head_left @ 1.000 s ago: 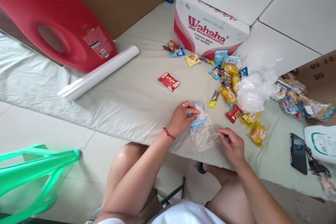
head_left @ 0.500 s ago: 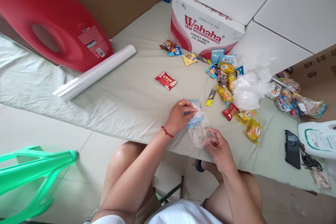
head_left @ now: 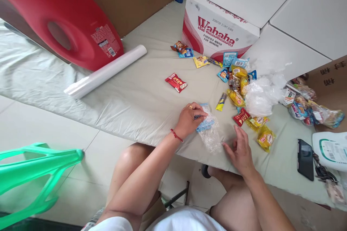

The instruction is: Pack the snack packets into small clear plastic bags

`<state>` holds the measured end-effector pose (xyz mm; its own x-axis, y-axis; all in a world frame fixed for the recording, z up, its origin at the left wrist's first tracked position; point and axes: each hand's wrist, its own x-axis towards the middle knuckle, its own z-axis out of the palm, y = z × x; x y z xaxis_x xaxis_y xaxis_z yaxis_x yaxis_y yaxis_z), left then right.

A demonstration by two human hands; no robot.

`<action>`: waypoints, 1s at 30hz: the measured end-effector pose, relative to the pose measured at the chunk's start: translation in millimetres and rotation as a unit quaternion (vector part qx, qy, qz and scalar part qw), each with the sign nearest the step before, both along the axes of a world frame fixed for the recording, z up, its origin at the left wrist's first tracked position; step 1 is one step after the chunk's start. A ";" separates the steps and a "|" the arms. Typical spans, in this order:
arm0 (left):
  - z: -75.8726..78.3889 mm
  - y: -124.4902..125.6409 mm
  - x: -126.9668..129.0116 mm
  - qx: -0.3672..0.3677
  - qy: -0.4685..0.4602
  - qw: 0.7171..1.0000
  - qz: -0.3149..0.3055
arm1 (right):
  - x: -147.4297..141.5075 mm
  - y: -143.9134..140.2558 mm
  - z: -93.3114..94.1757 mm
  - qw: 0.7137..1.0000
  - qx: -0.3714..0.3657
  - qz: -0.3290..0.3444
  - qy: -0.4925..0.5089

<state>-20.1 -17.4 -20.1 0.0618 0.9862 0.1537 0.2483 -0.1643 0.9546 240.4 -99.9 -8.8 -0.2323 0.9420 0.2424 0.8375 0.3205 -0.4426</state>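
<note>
Near the tabletop [head_left: 141, 101] edge, the left hand [head_left: 189, 120] pinches a blue packet [head_left: 205, 122] inside a clear bag [head_left: 213, 138]; the right hand [head_left: 240, 149] rests beside it, fingers spread apart.

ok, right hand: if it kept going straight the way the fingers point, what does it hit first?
The right hand points up and slightly left across the table. First in line looks like the red snack packet, with the yellow packets beyond. Depth is unclear; it may slip just left of it.
</note>
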 end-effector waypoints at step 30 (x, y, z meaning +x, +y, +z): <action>2.6 -15.3 -2.5 -0.028 0.083 0.981 0.175 | -114.9 89.9 5.5 0.870 -0.285 -0.099 0.390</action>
<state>-22.6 -32.8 -17.5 -0.2618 0.9583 0.1145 0.4332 0.0106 0.9012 125.5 -10.0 -3.3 -0.0261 0.9635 -0.2663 0.2243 -0.2540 -0.9408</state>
